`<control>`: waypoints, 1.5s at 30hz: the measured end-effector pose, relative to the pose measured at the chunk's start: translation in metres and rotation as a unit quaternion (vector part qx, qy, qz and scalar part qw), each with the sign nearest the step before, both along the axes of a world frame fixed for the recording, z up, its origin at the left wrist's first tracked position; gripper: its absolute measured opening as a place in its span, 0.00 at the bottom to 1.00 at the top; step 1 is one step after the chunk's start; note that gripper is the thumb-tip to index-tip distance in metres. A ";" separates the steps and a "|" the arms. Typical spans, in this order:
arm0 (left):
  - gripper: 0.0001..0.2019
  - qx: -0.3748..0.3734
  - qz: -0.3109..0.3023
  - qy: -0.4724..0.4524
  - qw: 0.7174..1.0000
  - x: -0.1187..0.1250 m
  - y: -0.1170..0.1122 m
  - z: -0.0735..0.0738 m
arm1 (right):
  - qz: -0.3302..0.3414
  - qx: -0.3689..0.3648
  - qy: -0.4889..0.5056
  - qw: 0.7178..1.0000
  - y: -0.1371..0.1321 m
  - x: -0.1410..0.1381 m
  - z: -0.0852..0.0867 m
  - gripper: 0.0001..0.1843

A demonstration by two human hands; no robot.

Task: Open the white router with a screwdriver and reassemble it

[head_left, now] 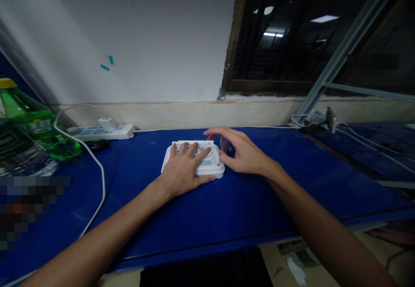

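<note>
A white plastic device (210, 166) with rounded corners, rows of small holes and a pale label lies flat on the blue table. My left hand (184, 168) spans it from above, fingers spread over its top and thumb along the near edge, gripping it against the table. At the device's right end is my right hand (241, 151), its thumb and fingers curled around a small purple, partly see-through object (224, 144). The fingers cover most of that object, so its kind does not show. My right index finger reaches over the device's far right corner.
A white power strip (126, 132) with a plugged-in charger (106, 123) lies by the wall. Green bottles (42, 122) stand at the left, near a loose white cable (103, 179). Metal bars (343, 49) and tangled cables occupy the right. The blue table's front edge (207, 250) runs below my arms.
</note>
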State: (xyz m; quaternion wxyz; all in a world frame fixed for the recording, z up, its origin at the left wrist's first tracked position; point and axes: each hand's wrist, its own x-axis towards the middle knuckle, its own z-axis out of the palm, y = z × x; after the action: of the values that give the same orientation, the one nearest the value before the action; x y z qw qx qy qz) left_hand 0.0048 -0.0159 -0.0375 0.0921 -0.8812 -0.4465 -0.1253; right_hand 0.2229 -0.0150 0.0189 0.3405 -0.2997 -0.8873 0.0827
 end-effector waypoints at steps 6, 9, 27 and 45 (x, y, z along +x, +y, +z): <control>0.41 0.005 -0.001 0.002 1.000 0.000 0.001 -0.001 | -0.008 0.013 0.013 1.000 0.003 -0.001 -0.001 0.16; 0.41 0.004 -0.001 0.001 1.000 -0.001 0.001 -0.002 | 0.003 0.022 0.013 1.000 0.002 -0.001 0.000 0.24; 0.41 0.007 -0.001 -0.004 1.000 -0.001 0.000 -0.003 | -0.004 -0.059 0.001 0.998 -0.001 0.002 0.001 0.32; 0.41 -0.003 -0.009 -0.006 1.000 -0.002 0.002 -0.002 | -0.018 -0.157 0.031 0.987 0.003 0.012 0.004 0.34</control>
State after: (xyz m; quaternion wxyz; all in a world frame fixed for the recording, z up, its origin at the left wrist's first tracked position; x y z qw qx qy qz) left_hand 0.0030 -0.0139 -0.0395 0.0855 -0.8845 -0.4397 -0.1303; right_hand 0.2350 -0.0116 0.0225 0.3179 -0.3626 -0.8468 0.2246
